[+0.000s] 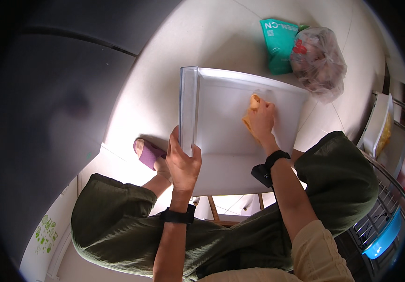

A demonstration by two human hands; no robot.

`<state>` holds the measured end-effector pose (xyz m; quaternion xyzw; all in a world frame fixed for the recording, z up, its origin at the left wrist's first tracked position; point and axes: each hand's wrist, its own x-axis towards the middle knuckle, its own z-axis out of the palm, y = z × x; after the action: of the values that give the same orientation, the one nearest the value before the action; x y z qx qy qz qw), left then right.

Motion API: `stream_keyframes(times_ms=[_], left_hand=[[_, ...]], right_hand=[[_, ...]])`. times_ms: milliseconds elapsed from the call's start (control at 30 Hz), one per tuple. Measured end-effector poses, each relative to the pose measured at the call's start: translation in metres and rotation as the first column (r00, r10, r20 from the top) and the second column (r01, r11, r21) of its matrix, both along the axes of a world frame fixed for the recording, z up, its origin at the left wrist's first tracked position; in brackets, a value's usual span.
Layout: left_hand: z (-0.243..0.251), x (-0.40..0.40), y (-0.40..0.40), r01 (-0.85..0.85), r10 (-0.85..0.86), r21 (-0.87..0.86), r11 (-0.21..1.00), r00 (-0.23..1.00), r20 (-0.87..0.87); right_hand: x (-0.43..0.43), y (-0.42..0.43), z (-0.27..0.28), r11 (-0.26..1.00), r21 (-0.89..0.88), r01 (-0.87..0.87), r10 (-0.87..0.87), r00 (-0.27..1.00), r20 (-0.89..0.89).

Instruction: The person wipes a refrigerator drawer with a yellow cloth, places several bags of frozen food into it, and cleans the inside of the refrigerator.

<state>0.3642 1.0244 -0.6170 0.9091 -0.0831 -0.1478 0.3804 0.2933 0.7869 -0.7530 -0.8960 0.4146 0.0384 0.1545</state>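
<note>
A white plastic drawer with a clear front panel, like one from a refrigerator, (230,130) is held tilted between my knees. My left hand (184,162) grips the near end of its clear front edge, with the thumb over the rim and the fingers outside. Inside the drawer, my right hand (263,118) holds a crumpled yellow-orange cloth (250,123) against the inner surface. Part of the cloth is hidden under the fingers. Both wrists wear black straps.
On the tiled floor beyond the drawer lie a green packet (280,46) and a filled translucent plastic bag (318,63). A dark cabinet-like panel (58,105) stands at the left. At the right, a metal rack holds a white tray (378,130) and a blue basin (383,236).
</note>
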Motion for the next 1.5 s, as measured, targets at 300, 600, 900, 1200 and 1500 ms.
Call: stream_keyframes(times_ms=[300, 600, 900, 1200, 1500], left_hand=[[0.003, -0.001, 0.005, -0.041, 0.041, -0.022, 0.999, 0.999, 0.024], [-0.005, 0.000, 0.006, -0.073, 0.074, -0.078, 0.994, 0.997, 0.012], [-0.013, -0.004, 0.007, -0.065, 0.075, -0.076, 0.995, 0.986, 0.146], [-0.013, -0.007, -0.018, -0.055, 0.068, -0.104, 0.993, 0.990, 0.123], [-0.010, 0.001, 0.010, -0.086, 0.093, -0.076, 0.993, 0.991, 0.091]], right_hand=[[0.000, 0.002, 0.003, 0.909, 0.413, 0.051, 0.055, 0.969, -0.242], [0.044, -0.033, 0.119, 0.749, 0.606, -0.268, 0.277, 0.958, 0.081], [0.077, -0.049, 0.462, 0.847, 0.358, -0.392, 0.433, 0.901, -0.038], [0.142, 0.010, 0.604, 0.751, -0.027, -0.660, 0.659, 0.747, 0.084], [0.078, -0.022, 0.209, 0.515, 0.851, -0.102, 0.265, 0.963, -0.045]])
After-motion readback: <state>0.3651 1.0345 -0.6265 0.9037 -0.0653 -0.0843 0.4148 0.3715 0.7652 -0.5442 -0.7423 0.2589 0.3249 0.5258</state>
